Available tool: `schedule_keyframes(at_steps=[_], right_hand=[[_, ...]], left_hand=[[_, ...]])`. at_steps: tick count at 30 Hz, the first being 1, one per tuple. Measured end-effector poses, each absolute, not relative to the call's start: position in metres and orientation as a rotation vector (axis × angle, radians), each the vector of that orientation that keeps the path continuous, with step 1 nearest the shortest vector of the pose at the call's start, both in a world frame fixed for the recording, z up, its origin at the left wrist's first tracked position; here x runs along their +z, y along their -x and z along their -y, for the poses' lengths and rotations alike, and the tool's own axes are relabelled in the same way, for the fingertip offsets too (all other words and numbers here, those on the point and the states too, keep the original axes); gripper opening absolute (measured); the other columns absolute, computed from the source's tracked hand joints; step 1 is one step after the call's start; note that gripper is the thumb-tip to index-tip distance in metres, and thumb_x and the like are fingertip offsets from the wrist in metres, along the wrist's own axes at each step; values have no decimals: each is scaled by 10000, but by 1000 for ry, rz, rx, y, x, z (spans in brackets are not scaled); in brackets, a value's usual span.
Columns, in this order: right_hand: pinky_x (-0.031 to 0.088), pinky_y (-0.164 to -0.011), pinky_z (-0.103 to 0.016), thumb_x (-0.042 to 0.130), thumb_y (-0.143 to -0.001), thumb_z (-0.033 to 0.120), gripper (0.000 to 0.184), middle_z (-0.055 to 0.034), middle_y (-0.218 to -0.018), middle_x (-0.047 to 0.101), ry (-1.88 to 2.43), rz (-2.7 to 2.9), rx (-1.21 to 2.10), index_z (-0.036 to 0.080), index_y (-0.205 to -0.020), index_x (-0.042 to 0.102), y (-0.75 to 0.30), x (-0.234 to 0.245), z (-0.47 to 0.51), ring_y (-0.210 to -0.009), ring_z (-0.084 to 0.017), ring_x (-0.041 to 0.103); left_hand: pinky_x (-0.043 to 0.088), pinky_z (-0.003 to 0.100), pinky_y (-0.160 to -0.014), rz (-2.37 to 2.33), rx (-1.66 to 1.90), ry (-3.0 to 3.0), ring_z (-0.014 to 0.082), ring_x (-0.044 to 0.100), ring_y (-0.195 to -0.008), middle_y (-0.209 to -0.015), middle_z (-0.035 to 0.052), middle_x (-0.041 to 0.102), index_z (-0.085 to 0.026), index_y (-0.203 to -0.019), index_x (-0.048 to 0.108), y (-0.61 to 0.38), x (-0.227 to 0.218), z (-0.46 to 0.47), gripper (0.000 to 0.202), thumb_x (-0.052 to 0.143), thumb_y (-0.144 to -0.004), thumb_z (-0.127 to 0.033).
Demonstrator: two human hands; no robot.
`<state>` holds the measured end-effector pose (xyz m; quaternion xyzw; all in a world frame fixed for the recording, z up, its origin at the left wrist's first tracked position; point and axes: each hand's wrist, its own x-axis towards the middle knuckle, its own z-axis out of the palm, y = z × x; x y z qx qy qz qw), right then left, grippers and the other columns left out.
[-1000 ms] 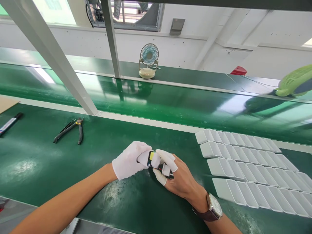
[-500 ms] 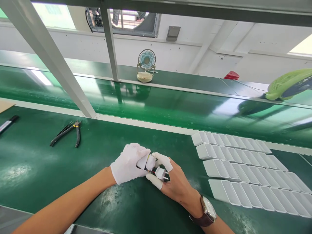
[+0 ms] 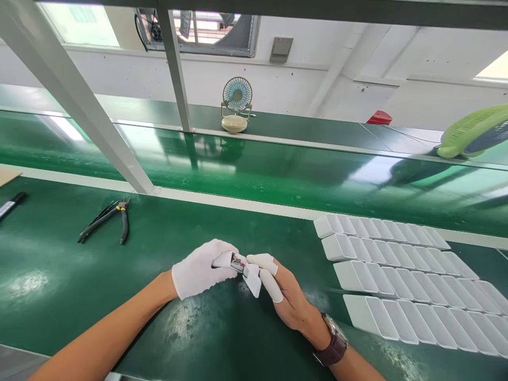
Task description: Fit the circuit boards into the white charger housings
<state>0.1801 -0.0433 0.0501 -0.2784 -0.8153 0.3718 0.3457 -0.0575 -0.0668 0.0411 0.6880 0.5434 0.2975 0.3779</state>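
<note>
My left hand (image 3: 198, 267), in a white glove, is closed around one end of a small white plug adapter (image 3: 242, 266) whose inner board and red wire show. My right hand (image 3: 283, 296), bare with white finger cots and a wristwatch, pinches the other end, a white casing piece that points down toward the green bench mat (image 3: 119, 286). Both hands meet just above the mat at the centre of the view.
Rows of white adapter housings (image 3: 397, 270) lie on the mat to the right. Pliers (image 3: 107, 223) lie at the left, a marker (image 3: 10, 203) at the far left edge. A glossy green conveyor belt (image 3: 278, 174) runs behind, with a small desk fan (image 3: 236, 106) beyond and a slanted metal post (image 3: 79, 100).
The adapter has been turned between my hands: its white casing piece now points downward and the metal pins seen earlier are hidden. The view shifted slightly.
</note>
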Motion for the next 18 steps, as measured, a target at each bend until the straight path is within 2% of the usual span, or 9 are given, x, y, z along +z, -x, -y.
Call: schedule_keyframes(at_steps=[2, 4, 8, 10, 13, 16, 18], right_hand=[[585, -832, -349, 366, -1039, 194, 359, -84, -1119, 664, 688, 2103, 929, 254, -1364, 508, -180, 50, 44, -1002, -200, 658], [591, -838, -354, 442, -1012, 180, 363, -86, -1132, 658, 655, 2104, 866, 262, -1359, 506, -179, 49, 45, -1010, -201, 658], [611, -833, -357, 547, -962, 157, 412, -84, -1106, 659, 658, 2190, 672, 284, -1353, 516, -176, 43, 45, -987, -204, 671], [619, -821, -367, 552, -958, 158, 417, -92, -1102, 655, 671, 2264, 544, 285, -1354, 526, -175, 40, 45, -972, -212, 675], [618, -857, -414, 566, -954, 174, 445, -130, -1206, 623, 696, 2352, 367, 278, -1385, 521, -173, 36, 44, -1048, -247, 665], [606, -902, -448, 590, -946, 172, 511, -157, -1323, 578, 699, 2403, 286, 286, -1433, 488, -173, 36, 43, -1164, -281, 627], [602, -914, -446, 595, -942, 150, 529, -158, -1323, 584, 675, 2421, 261, 282, -1442, 484, -172, 37, 42, -1193, -283, 613]], left_hand=[[566, 304, -688, -1344, 773, -1604, 168, 640, -785, -938, 8, 676, -236, -1070, 619, 57, 37, 66, 276, 697, -811, -292], [567, 298, -650, -1280, 809, -1536, 158, 636, -746, -928, 16, 672, -221, -1074, 599, 56, 32, 64, 297, 702, -805, -294], [589, 373, -794, -1240, 877, -1710, 221, 662, -948, -1140, 93, 645, -207, -1090, 609, 61, 27, 60, 335, 715, -791, -316], [578, 407, -866, -1235, 869, -1817, 248, 655, -1009, -1171, 106, 641, -208, -1149, 609, 65, 31, 59, 445, 758, -748, -331], [561, 403, -926, -1246, 826, -1827, 254, 653, -1051, -1223, 98, 656, -222, -1279, 566, 69, 40, 58, 632, 784, -688, -276], [574, 365, -893, -1309, 760, -1748, 221, 675, -997, -1196, 61, 696, -234, -1277, 592, 71, 45, 57, 530, 694, -757, -254], [584, 346, -856, -1338, 745, -1705, 207, 686, -941, -1139, 49, 722, -224, -1234, 631, 71, 45, 56, 456, 673, -785, -291]])
